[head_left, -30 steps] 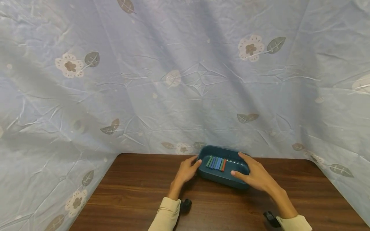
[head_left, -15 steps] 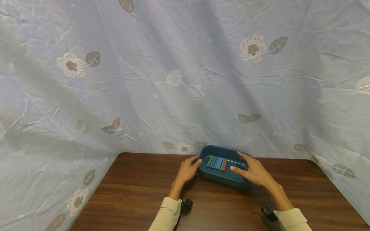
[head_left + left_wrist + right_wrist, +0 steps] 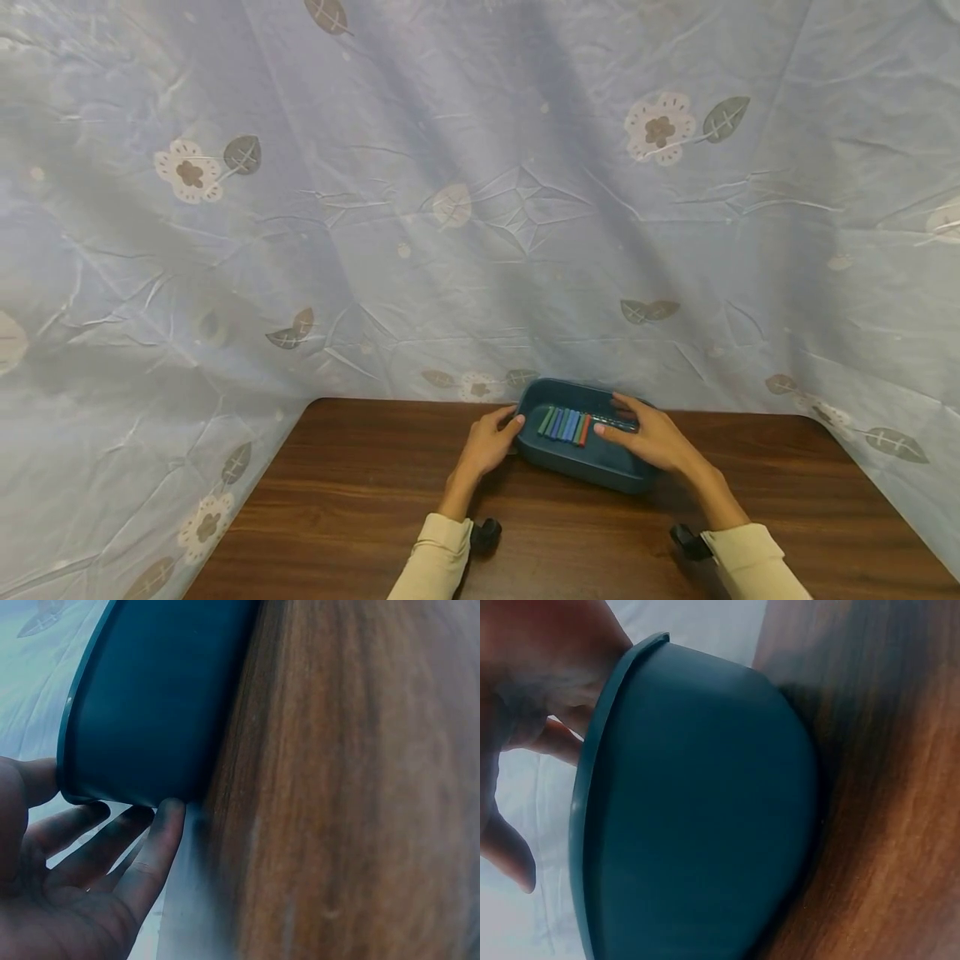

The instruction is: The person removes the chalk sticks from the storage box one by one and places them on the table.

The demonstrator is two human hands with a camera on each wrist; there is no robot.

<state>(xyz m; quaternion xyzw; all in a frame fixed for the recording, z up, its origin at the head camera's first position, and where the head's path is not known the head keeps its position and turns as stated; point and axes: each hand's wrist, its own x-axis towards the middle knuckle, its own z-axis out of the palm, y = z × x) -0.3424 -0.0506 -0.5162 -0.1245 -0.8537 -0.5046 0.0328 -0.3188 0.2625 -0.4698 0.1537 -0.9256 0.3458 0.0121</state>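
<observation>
Teal tray [image 3: 581, 472], lower centre-right of head frame; left hand [image 3: 486, 443] pinches its left end between thumb and fingers; right hand [image 3: 658, 438] empty, fingers spread over right end, thumb near coloured sticks [image 3: 567, 425]

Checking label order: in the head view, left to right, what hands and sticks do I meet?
Left hand → leftmost green stick → blue sticks → another green stick → red stick → right hand.

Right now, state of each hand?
Left hand: holding the tray by one end.
Right hand: open, over the tray, holding nothing.
</observation>
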